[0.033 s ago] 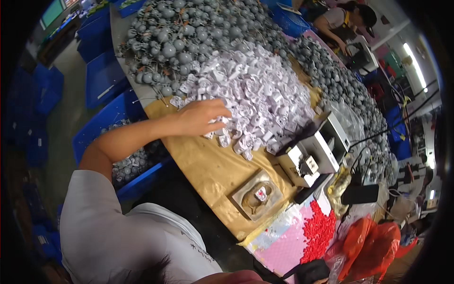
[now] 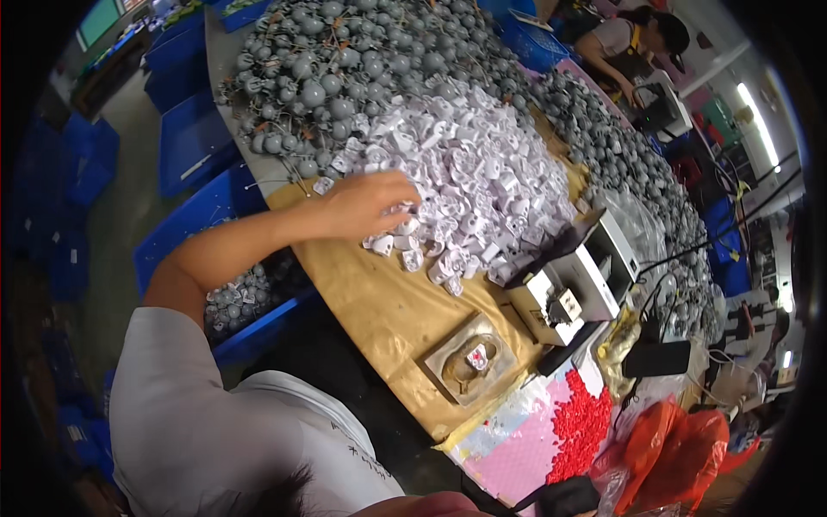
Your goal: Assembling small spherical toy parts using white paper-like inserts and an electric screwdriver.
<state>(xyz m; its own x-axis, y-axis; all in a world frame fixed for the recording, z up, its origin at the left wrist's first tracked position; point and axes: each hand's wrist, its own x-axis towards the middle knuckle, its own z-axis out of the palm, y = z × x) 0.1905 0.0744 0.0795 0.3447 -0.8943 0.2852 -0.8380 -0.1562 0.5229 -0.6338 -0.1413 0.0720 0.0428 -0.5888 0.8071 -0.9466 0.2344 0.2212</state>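
Observation:
My left hand [image 2: 370, 205] reaches over the near left edge of a heap of small white plastic parts [image 2: 482, 172]. Its fingers are curled in, and a white plastic part shows between the fingertips. Loose white parts lie just beside and below the hand. On the brown-covered table, nearer to me, sits a square metal fixture [image 2: 444, 369] with a rounded hollow. One white part with red marks [image 2: 476, 355] rests in it. My right hand cannot be made out.
Grey balls with thin wires [image 2: 345, 69] are heaped behind the white parts. At right stand an open white box-like device [image 2: 560, 297], a pile of small red pieces [image 2: 579, 426] and a red plastic bag [image 2: 676, 448]. A blue bin [image 2: 164, 241] is at left; a person [image 2: 633, 52] works at far right.
My left hand's fingers, apart before, have drawn together at the edge of the white heap. The forearm has barely moved.

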